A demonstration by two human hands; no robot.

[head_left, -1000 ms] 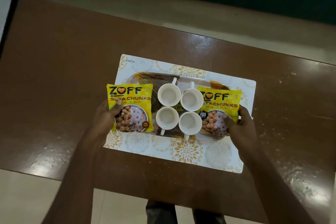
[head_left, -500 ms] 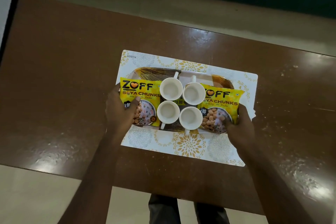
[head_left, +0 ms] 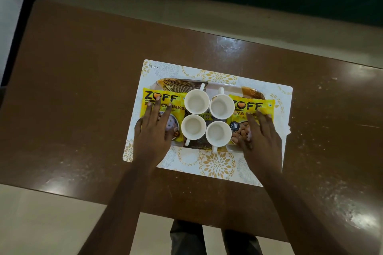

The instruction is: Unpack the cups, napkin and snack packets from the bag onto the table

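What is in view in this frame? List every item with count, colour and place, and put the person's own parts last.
table: one, glossy brown, fills most of the view
placemat: one, white with gold floral print, centre of the table
tray: one, pale with brown-gold streaks, on the placemat
cups: four, white, empty, clustered two by two mid-tray
left snack packet: one, yellow, left end of the tray
right snack packet: one, yellow, right end of the tray
floor: pale, around the table
left hand: flat, fingers spread on the left snack packet
right hand: flat, fingers spread on the right snack packet
legs: dark trousers, below the table's near edge
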